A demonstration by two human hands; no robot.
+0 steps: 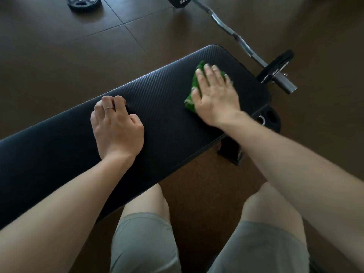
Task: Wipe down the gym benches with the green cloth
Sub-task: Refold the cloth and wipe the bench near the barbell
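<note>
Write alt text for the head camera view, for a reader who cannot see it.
A person's right hand presses a green cloth flat on a black padded gym bench, while the left hand rests on it with curled fingers. A curl bar lies on the floor beyond.

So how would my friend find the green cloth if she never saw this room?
Look for the long black bench lying across the brown floor. Near its far right end, by the curly metal barbell, the right hand presses flat on something bright. That is the green cloth: crumpled, fuzzy, and the only green thing among all the black and grey gym gear.
</note>
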